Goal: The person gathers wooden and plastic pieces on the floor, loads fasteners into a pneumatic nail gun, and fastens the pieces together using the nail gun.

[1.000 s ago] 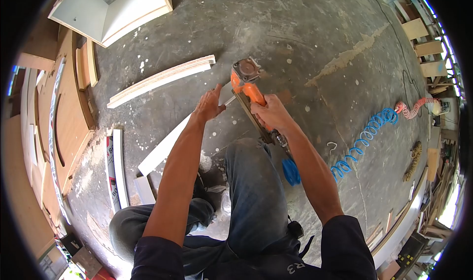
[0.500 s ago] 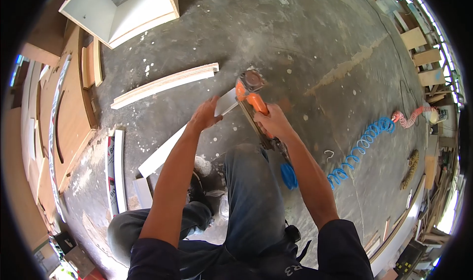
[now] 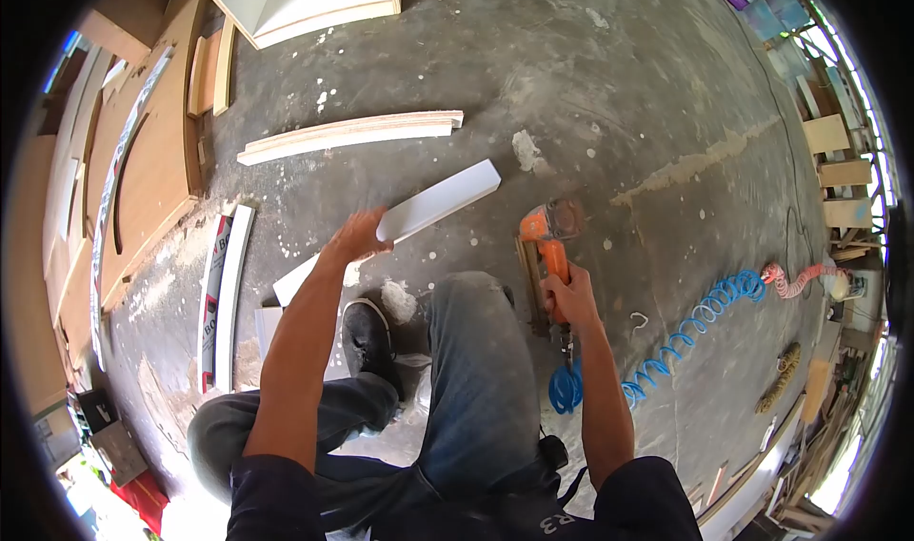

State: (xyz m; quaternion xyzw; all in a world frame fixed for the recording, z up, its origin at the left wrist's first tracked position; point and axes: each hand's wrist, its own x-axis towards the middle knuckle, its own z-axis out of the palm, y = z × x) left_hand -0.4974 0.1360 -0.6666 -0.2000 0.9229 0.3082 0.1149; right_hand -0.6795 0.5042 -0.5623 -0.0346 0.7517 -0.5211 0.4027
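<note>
Fingers of the right hand curl closed round an orange nail gun, its head beyond them. Spread across a white board, the left hand grips it. Left of those fingers, a strip reads "BO"; behind both hands, the shirt shows "R3".

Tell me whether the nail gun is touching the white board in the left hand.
Apart. The head view shows floor between the nail gun and the nearest end of the board.
</note>
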